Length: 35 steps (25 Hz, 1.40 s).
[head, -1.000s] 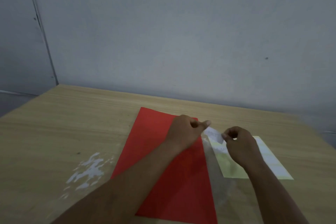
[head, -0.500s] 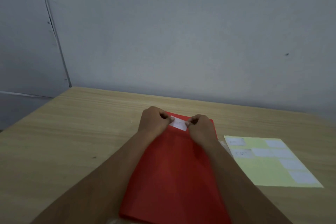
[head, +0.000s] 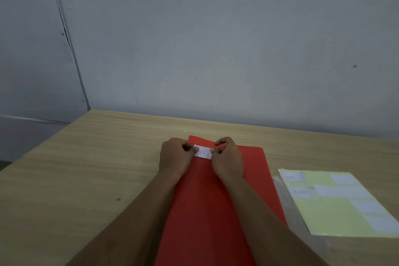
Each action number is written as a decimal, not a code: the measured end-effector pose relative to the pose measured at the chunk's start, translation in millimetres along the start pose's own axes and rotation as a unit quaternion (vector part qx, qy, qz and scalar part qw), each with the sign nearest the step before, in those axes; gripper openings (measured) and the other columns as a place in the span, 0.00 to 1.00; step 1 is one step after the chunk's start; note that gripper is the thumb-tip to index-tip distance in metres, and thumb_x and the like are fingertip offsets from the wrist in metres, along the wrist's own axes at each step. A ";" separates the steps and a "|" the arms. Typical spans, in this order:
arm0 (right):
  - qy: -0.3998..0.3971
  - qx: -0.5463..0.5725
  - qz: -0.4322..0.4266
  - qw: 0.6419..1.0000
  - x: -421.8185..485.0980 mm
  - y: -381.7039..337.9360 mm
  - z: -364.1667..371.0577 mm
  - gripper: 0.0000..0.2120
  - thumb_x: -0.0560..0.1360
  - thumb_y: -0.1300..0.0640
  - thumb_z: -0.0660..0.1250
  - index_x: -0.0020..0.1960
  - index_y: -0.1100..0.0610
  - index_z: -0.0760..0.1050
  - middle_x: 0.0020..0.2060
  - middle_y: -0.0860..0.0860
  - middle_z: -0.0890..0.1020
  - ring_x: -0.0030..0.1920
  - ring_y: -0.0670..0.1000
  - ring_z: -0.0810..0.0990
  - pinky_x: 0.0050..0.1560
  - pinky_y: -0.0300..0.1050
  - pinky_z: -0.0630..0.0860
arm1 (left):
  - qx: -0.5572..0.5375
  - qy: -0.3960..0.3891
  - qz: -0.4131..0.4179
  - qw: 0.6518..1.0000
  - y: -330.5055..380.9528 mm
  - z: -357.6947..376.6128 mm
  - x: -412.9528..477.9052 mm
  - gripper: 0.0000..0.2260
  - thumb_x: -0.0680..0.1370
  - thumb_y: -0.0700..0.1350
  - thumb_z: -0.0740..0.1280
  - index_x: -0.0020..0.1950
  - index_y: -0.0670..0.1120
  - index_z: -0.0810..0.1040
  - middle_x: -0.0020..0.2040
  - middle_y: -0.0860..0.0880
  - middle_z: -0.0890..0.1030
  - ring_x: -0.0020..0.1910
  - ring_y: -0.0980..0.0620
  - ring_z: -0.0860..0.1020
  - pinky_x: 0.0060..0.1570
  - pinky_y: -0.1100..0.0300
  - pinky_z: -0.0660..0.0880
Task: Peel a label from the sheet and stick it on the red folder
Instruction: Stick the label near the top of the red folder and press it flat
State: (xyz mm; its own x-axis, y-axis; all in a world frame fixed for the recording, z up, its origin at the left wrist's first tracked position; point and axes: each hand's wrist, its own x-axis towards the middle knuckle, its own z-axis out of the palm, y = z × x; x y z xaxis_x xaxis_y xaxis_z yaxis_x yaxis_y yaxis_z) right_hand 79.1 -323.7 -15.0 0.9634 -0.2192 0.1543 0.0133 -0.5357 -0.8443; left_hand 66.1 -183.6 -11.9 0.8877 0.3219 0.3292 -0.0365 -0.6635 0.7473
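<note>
Hands [head: 176, 155] [head: 228, 158] pinch label [head: 203, 152] over red folder [head: 216, 211]

Both forearms are bare to the frame's edge, no sleeves showing; the hands [head: 200, 157] wear nothing.

A pale wooden table [head: 90, 170] carries the red folder [head: 216, 211], with the yellow-green label sheet [head: 336, 216] just beside it.

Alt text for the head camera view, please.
Two bare hands, left hand and right hand, hold a small white label by its ends at the far end of a red folder on a wooden table; a yellow label sheet lies to the right.
</note>
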 end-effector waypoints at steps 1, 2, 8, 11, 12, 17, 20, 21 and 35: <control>0.007 -0.005 -0.005 1.000 -0.7 1.6 1.2 0.08 0.73 0.56 0.69 0.47 0.46 0.73 0.36 0.44 0.82 0.44 0.49 0.81 0.52 0.51 0.75 | 0.000 0.004 0.005 1.000 -1.2 1.3 -0.3 0.08 0.72 0.49 0.74 0.45 0.46 0.87 0.42 0.49 0.87 0.40 0.55 0.81 0.42 0.63 0.71; 0.014 -0.011 -0.012 1.000 -1.6 3.1 2.3 0.08 0.73 0.56 0.69 0.47 0.45 0.72 0.36 0.44 0.82 0.44 0.49 0.81 0.52 0.51 0.75 | 0.000 0.009 0.010 1.000 -2.6 2.5 -0.9 0.08 0.72 0.49 0.74 0.45 0.46 0.87 0.42 0.50 0.87 0.41 0.55 0.81 0.42 0.63 0.71; 0.041 -0.058 -0.046 0.996 -3.2 7.6 11.0 0.07 0.73 0.54 0.67 0.46 0.44 0.71 0.37 0.42 0.81 0.47 0.50 0.79 0.50 0.50 0.70 | 0.004 0.025 0.033 0.999 -7.4 7.2 -1.7 0.07 0.70 0.49 0.74 0.45 0.48 0.87 0.39 0.53 0.86 0.40 0.56 0.81 0.45 0.59 0.76; 0.039 -0.071 -0.054 0.995 -3.1 9.6 11.2 0.06 0.73 0.53 0.68 0.47 0.45 0.72 0.38 0.41 0.81 0.48 0.49 0.78 0.49 0.48 0.67 | 0.015 0.026 0.042 0.999 -8.2 8.7 -0.4 0.06 0.70 0.48 0.74 0.44 0.48 0.86 0.37 0.54 0.84 0.39 0.56 0.80 0.44 0.58 0.76; 0.040 -0.079 -0.055 0.995 -3.2 9.9 11.9 0.06 0.73 0.53 0.68 0.47 0.45 0.72 0.38 0.41 0.81 0.48 0.49 0.78 0.48 0.48 0.65 | 0.021 0.025 0.045 0.998 -8.5 9.0 -0.1 0.06 0.69 0.47 0.74 0.44 0.48 0.86 0.36 0.54 0.84 0.39 0.55 0.80 0.44 0.57 0.76; 0.049 -0.109 -0.071 0.990 -3.4 12.0 15.1 0.04 0.74 0.53 0.65 0.46 0.45 0.71 0.40 0.43 0.81 0.49 0.50 0.77 0.48 0.49 0.67 | 0.035 0.022 0.062 0.997 -10.8 10.5 0.4 0.04 0.69 0.45 0.75 0.44 0.49 0.84 0.38 0.54 0.81 0.40 0.54 0.78 0.43 0.60 0.72; 0.048 -0.120 -0.084 0.988 -4.7 11.4 14.4 0.03 0.74 0.53 0.64 0.45 0.45 0.71 0.40 0.43 0.82 0.49 0.51 0.76 0.47 0.49 0.67 | 0.056 0.012 0.075 0.996 -13.1 12.0 1.5 0.03 0.72 0.45 0.73 0.44 0.50 0.86 0.40 0.52 0.79 0.41 0.53 0.76 0.42 0.62 0.68; 0.048 -0.125 -0.087 0.987 -5.1 11.0 14.3 0.03 0.74 0.53 0.64 0.45 0.45 0.71 0.40 0.43 0.82 0.49 0.51 0.76 0.46 0.49 0.66 | 0.061 0.008 0.073 0.995 -13.6 12.4 1.8 0.04 0.73 0.45 0.72 0.45 0.50 0.86 0.41 0.52 0.79 0.42 0.53 0.76 0.42 0.62 0.68; 0.050 -0.154 -0.094 0.982 -1.6 13.6 18.4 0.05 0.72 0.56 0.61 0.45 0.47 0.73 0.40 0.43 0.81 0.48 0.50 0.77 0.46 0.50 0.71 | 0.095 -0.027 0.085 0.991 -14.7 7.5 4.8 0.06 0.73 0.50 0.72 0.48 0.52 0.85 0.44 0.53 0.73 0.44 0.56 0.71 0.43 0.62 0.65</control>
State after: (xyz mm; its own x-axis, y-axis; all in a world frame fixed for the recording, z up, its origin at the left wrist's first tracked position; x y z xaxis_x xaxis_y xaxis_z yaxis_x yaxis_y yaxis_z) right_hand 82.7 -315.6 -36.1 0.9202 -0.1639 0.3556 0.0920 -0.7923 -0.6032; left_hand 74.4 -177.3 -25.6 0.8993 0.1618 0.4063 -0.1047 -0.8224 0.5592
